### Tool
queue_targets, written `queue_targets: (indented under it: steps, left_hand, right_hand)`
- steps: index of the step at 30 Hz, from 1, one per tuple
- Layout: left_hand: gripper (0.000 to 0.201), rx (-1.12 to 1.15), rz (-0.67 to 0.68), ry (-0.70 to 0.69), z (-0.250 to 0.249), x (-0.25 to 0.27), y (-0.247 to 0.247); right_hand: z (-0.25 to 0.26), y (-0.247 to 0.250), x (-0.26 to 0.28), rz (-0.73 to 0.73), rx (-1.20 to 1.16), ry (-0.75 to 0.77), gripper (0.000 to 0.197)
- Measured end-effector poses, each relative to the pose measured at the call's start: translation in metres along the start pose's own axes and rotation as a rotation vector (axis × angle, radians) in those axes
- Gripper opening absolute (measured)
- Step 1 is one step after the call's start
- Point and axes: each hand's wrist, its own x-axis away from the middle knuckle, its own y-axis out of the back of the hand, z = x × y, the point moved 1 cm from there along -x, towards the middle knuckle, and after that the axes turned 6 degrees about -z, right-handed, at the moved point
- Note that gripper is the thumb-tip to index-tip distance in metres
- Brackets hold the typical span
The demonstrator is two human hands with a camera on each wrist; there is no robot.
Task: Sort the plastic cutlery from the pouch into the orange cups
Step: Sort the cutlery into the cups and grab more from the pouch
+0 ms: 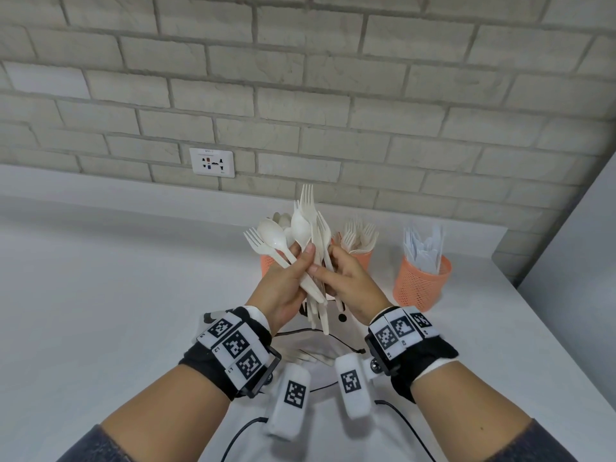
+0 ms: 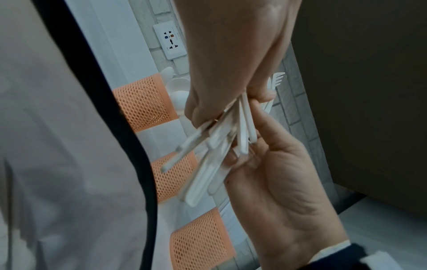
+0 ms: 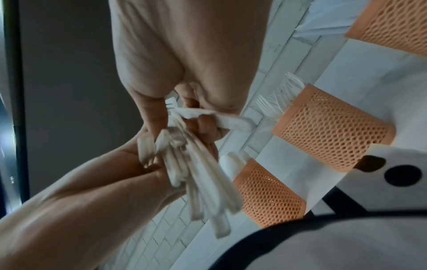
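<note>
Head view: left hand (image 1: 283,288) clamps mixed cutlery bunch (image 1: 306,248) above pouch (image 1: 333,348); right hand (image 1: 346,281) fingers pinch one handle; draw it straight out, keep the rest squeezed

Left wrist: three orange cups (image 2: 143,104) in a row

Right wrist: white tabletop (image 3: 346,60), brick wall behind

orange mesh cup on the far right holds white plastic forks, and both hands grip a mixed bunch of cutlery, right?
Not forks: the head view shows the far-right orange mesh cup holding white plastic knives. Both the left hand and right hand do grip the mixed bunch of cutlery.
</note>
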Motion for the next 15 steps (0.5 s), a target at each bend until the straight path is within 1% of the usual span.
queue_targets:
  steps: [3,6,10,13,15]
  left_hand:
    - [0.035,0.009,-0.029,0.028,0.0008,-0.0017,0.0023]
    - [0.034,0.039,-0.042,0.04,-0.0002,-0.0036,0.0036]
    - [0.033,0.013,-0.037,0.026,-0.0038,-0.0057,0.0039]
    - [0.034,-0.034,-0.03,0.005,-0.0041,-0.007,0.0041]
    - [0.034,-0.061,-0.05,-0.007,-0.003,-0.0097,0.0054]
  right_hand:
    - [0.0012,0.0016,-0.0012,-0.012,-0.041,0.01,0.031]
    - [-0.0007,-0.0007,-0.0033,-0.022,0.041,0.046,0.027]
    - [-0.0014,-0.0023,-0.0051,-0.024,0.077,0.068,0.028]
    - [-0.0019,-0.0018,-0.0072,-0.03,0.032,0.081,0.02]
    - [-0.0012,-0.0034,-0.0082,-0.024,0.018,0.09,0.018]
